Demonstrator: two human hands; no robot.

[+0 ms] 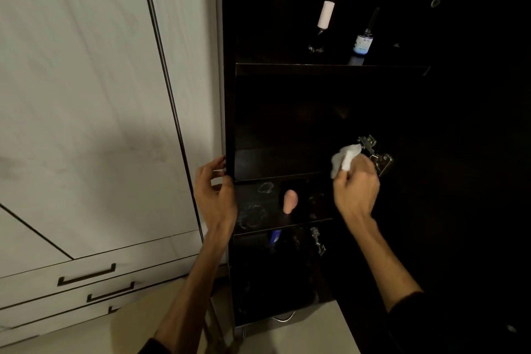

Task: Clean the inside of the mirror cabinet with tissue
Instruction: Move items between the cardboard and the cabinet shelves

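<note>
The left hand (214, 198) curls its fingers round the left front edge of the dark mirror cabinet (230, 123), apparently to steady it. On the lower shelf (310, 220), smudge rings show near the left end, beside a pink-tipped item (290, 200). The right hand (356, 190) pinches a crumpled white tissue (344, 158) above that shelf's right end, near the metal hinge (376, 154), seemingly ready to wipe. 2 small bottles (362, 41) stand on the top shelf.
</note>
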